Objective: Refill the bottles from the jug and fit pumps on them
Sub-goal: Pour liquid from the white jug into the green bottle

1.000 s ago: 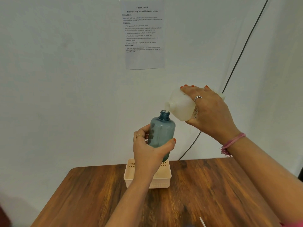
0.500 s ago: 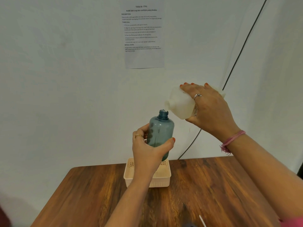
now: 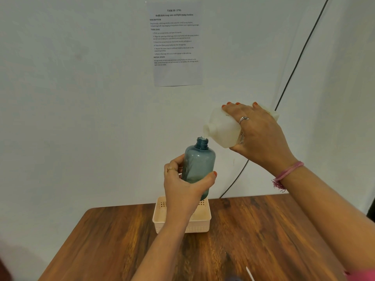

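Jug [image 3: 223, 128] spout above bottle [image 3: 198, 159] mouth (airborne)

Translucent blue bottle [image 3: 199, 162]: uncapped, upright, mid-frame. White jug [image 3: 223, 128]: tipped, spout directly above bottle mouth, right of centre.

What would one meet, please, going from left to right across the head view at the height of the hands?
Left hand → blue bottle → white jug → right hand → pink wristband.
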Action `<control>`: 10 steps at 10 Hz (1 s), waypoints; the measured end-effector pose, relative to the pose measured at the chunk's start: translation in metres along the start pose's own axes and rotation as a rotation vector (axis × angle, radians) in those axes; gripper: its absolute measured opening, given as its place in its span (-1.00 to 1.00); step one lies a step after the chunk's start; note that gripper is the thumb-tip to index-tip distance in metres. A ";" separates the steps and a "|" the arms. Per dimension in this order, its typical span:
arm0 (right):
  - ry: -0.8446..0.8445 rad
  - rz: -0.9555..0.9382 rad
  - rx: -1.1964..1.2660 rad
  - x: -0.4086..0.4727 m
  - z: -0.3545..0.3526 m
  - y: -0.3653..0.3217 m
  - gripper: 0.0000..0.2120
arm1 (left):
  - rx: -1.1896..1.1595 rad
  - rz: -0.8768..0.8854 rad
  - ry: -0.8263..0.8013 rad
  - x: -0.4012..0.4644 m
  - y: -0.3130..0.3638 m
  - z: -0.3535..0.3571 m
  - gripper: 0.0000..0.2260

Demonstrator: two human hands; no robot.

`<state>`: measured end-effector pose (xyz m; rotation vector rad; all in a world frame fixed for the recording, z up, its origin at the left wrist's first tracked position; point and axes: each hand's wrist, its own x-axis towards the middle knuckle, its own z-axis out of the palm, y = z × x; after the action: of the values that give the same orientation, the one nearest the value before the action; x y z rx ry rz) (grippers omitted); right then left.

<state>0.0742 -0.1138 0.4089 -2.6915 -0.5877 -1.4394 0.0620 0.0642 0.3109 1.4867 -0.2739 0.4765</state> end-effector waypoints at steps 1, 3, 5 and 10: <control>0.000 -0.003 -0.003 0.000 0.000 0.000 -0.21 | 0.001 -0.003 -0.001 -0.001 0.000 0.000 -0.42; 0.004 -0.014 -0.012 0.000 0.000 0.000 -0.20 | -0.004 -0.001 0.011 -0.001 0.000 0.000 -0.42; 0.013 -0.028 -0.015 0.000 0.000 0.000 -0.21 | -0.012 -0.001 0.007 -0.001 0.001 0.000 -0.42; 0.014 -0.051 -0.034 0.001 -0.002 0.001 -0.23 | -0.033 -0.007 0.002 -0.002 0.001 0.000 -0.42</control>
<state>0.0730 -0.1152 0.4110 -2.7091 -0.6412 -1.4919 0.0600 0.0636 0.3110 1.4549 -0.2737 0.4652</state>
